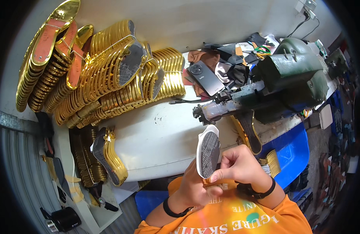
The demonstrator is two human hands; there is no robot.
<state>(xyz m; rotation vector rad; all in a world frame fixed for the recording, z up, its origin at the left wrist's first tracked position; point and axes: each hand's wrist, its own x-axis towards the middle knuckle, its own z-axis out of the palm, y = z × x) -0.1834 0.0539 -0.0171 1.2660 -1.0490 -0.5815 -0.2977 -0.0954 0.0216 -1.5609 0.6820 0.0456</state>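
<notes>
Watching from my remote station, I am viewing a white tabletop (156, 134) that is spanning the space before the person and carrying most of the goods. Gold sole stacks (109, 78) are filling its far left side along the wall; thin ties are binding some of them, presumably keeping like pieces together and out of the hands' way. A dark green machine (289, 74) is standing at right, its narrow arm pointing toward the middle, probably so that it is staying within short reach. Beyond the tabletop's near right edge, a blue bin (295, 156) is holding more gold pieces. Beside the near left edge, a smaller gold stack (115, 163) is leaning.

In front of the orange shirt, the left hand (193, 187) is gripping a white-rimmed sole piece (208, 156) from below and behind, its fingers partly hidden; the right hand (242, 165) is pinching the lower right edge between thumb and curled fingers. The piece is standing nearly upright, its grey gridded face showing, likely because one hand is steadying it for the other. A black phone (206, 79) is lying among scraps (228, 52); green-handled scissors (262, 50) are resting farther back.
</notes>
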